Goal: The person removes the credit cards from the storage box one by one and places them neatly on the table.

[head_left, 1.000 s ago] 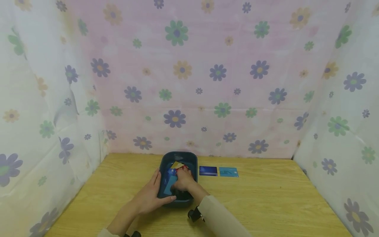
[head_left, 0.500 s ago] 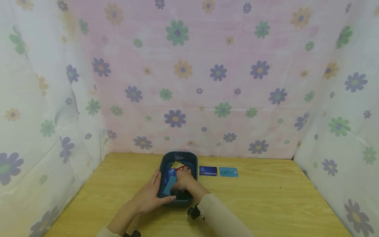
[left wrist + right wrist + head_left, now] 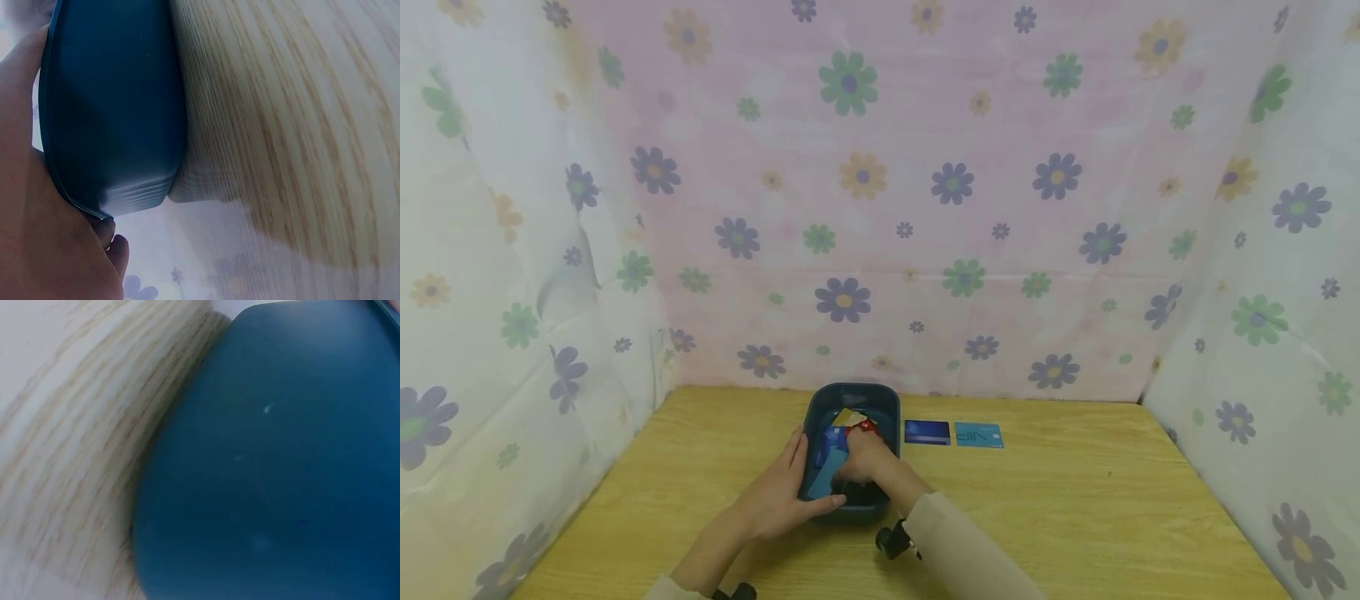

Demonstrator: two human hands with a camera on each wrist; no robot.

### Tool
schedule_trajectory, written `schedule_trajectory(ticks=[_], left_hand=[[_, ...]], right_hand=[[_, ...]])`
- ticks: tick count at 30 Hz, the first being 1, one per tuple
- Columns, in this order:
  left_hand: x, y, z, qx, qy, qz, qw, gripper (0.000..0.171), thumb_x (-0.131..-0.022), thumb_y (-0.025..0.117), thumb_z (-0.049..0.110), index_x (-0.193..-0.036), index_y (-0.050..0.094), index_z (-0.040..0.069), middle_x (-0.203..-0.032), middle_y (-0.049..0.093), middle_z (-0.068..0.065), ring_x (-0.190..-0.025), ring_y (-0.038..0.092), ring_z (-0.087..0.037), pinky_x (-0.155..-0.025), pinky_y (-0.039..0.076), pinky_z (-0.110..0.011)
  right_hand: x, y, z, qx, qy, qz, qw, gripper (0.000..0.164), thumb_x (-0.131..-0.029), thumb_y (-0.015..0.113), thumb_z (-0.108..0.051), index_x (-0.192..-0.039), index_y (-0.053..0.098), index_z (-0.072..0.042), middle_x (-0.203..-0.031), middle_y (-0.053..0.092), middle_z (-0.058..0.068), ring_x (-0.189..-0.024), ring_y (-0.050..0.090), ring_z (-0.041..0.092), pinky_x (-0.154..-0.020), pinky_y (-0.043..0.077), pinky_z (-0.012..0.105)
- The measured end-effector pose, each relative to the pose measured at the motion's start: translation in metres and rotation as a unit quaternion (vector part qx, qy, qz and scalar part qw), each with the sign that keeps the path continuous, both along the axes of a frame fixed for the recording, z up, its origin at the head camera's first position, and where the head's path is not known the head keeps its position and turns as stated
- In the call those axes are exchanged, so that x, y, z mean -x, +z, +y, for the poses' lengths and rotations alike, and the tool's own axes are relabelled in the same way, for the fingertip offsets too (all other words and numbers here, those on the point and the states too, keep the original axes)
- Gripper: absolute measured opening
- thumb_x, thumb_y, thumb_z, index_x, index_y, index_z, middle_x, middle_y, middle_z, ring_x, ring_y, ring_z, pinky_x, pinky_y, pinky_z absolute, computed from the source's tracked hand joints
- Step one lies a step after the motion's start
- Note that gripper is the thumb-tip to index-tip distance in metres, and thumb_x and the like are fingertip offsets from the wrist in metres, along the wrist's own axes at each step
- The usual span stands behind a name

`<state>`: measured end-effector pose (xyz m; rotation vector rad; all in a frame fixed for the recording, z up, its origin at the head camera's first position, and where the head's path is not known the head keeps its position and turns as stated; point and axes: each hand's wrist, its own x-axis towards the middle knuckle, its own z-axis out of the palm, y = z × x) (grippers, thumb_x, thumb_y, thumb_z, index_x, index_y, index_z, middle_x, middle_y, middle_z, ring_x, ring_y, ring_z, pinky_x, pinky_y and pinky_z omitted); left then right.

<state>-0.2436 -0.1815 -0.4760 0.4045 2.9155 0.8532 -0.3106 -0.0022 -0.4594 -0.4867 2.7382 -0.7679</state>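
A dark blue-green plastic bin (image 3: 891, 408) stands on the table, with several cards inside it. My left hand (image 3: 778, 496) holds the bin at its near left corner, fingers along the left wall and thumb over the near rim. In the left wrist view that hand (image 3: 44, 187) lies against the rim of the bin (image 3: 119, 106). My right hand (image 3: 867, 458) reaches down into the bin among the cards, its fingertips hidden. Beside it lie a light blue card (image 3: 827, 475), a dark blue card (image 3: 833, 438), a red card (image 3: 868, 425) and a yellowish card (image 3: 847, 416).
On the wood-grain table (image 3: 1075, 500), right of the bin, a dark blue card (image 3: 927, 432) and a light blue card (image 3: 979, 435) lie side by side. A flowered cloth (image 3: 917, 208) encloses the back and both sides. The bin's outer wall (image 3: 269, 462) fills most of the right wrist view.
Inside the bin the light blue card has slid and turned toward the near left. My right hand has shifted slightly, uncovering more of the red card. My left hand stays put.
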Motion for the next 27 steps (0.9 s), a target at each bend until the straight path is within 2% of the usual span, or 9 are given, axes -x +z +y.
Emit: schedule_trajectory(ticks=[1, 6, 13, 19, 27], left_hand=[[0.000, -0.001, 0.000, 0.000, -0.001, 0.000, 1.0000, 0.124, -0.086, 0.064, 0.074, -0.162, 0.002, -0.001, -0.171, -0.005, -0.016, -0.152, 0.021, -0.044, -0.116, 0.032, -0.060], [0.001, -0.002, 0.000, -0.001, -0.002, -0.003, 1.0000, 0.124, -0.086, 0.063, 0.075, -0.162, 0.001, 0.000, -0.171, -0.006, -0.016, -0.152, 0.021, -0.044, -0.116, 0.032, -0.060], [0.001, -0.001, -0.001, -0.003, -0.005, -0.005, 1.0000, 0.125, -0.086, 0.063, 0.075, -0.162, 0.001, -0.001, -0.171, -0.008, -0.015, -0.153, 0.020, -0.043, -0.116, 0.032, -0.060], [0.002, -0.003, -0.001, 0.000, -0.006, -0.001, 1.0000, 0.126, -0.085, 0.063, 0.076, -0.162, 0.001, -0.002, -0.171, -0.007, -0.016, -0.153, 0.020, -0.043, -0.116, 0.032, -0.059], [0.000, -0.003, -0.001, 0.003, -0.004, 0.004, 1.0000, 0.126, -0.085, 0.062, 0.078, -0.163, 0.003, -0.001, -0.171, -0.006, -0.017, -0.153, 0.020, -0.044, -0.116, 0.033, -0.060]], right_hand=[[0.000, -0.001, 0.000, 0.001, 0.005, 0.000, 1.000, 0.043, -0.079, 0.090, -0.023, -0.105, 0.067, 0.000, -0.090, 0.069, 0.010, -0.082, 0.067, 0.025, -0.073, 0.057, 0.037], [-0.001, 0.000, 0.005, 0.021, 0.036, 0.000, 0.999, 0.053, -0.086, 0.083, -0.024, -0.127, 0.061, 0.001, -0.119, 0.068, 0.014, -0.106, 0.066, 0.028, -0.089, 0.056, 0.042], [-0.007, 0.009, 0.011, 0.100, 0.069, -0.028, 0.992, 0.043, -0.089, 0.077, -0.017, -0.127, 0.065, 0.000, -0.131, 0.065, 0.015, -0.109, 0.064, 0.027, -0.091, 0.055, 0.043], [-0.006, 0.008, 0.012, 0.091, 0.090, -0.045, 0.991, 0.042, -0.093, 0.072, -0.016, -0.132, 0.064, -0.001, -0.127, 0.066, 0.011, -0.116, 0.063, 0.028, -0.095, 0.053, 0.046], [-0.009, 0.012, 0.017, 0.090, 0.106, -0.054, 0.989, 0.042, -0.095, 0.069, -0.015, -0.134, 0.063, -0.002, -0.123, 0.066, 0.009, -0.112, 0.063, 0.024, -0.094, 0.054, 0.043]])
